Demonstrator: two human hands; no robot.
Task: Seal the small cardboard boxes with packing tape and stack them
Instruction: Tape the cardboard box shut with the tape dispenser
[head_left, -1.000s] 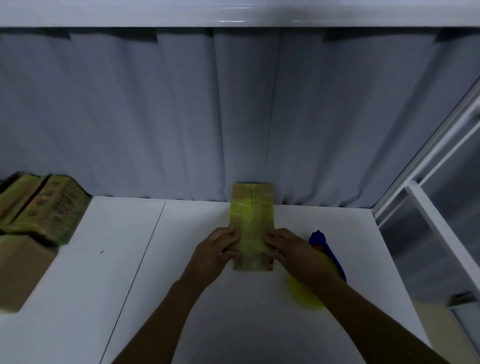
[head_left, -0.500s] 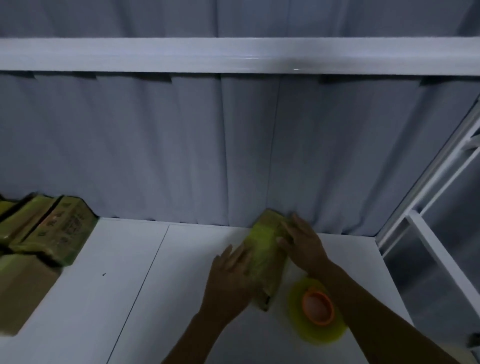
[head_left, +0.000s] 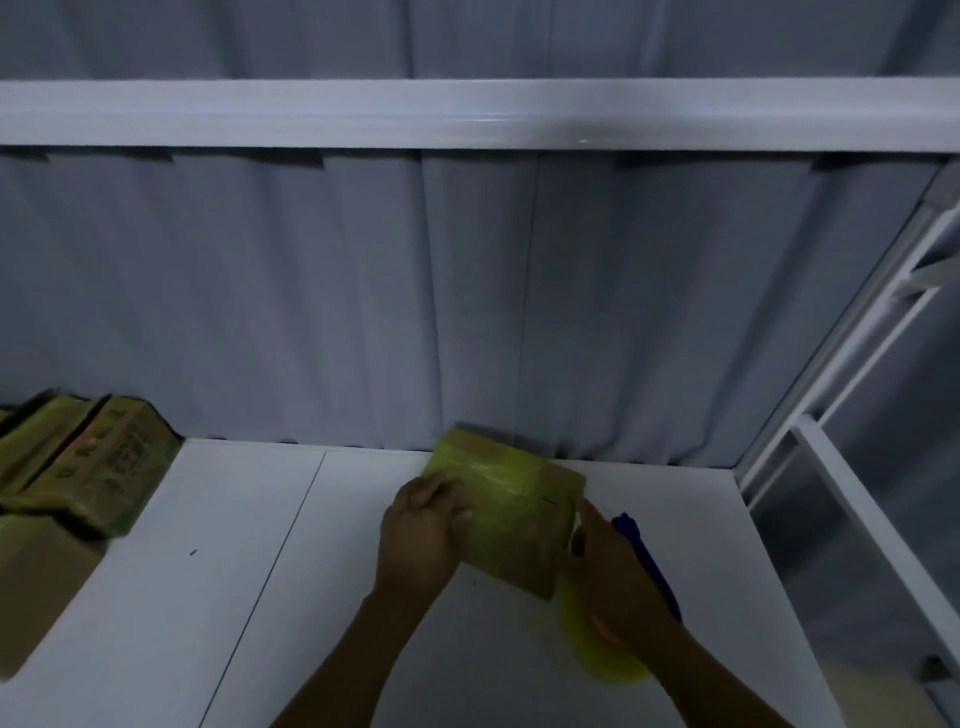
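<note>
The box (head_left: 511, 519) is judged light and fairly stiff, easily carried by two hands or even one; plain cardboard walls are expected to dent if squeezed hard at the middle, so hold is best taken at opposite side edges near the corners, on bare cardboard rather than on the glossy taped face (tape looks slick, fingers could slide). It is seen as a small flat brown carton, longer than wide, its upper face covered by a yellowish-green shiny film of tape with a seam line faintly visible, one bare brown strip left at the far end. It is held skewed at the back middle of the white table (head_left: 260, 597), close to the grey curtain (head_left: 467, 312); whether its underside touches the table cannot be told. The left hand (head_left: 418, 535) is clamped on the box's left edge, fingers curled over the top. The right hand (head_left: 608, 566) is set against the right edge, thumb on the side wall, other fingers hidden. A yellow tape roll (head_left: 597, 660) is partly covered by the right wrist, a blue tool (head_left: 649, 566) just beside it. Stacked boxes (head_left: 93, 478) are seen at far left, well apart
</note>
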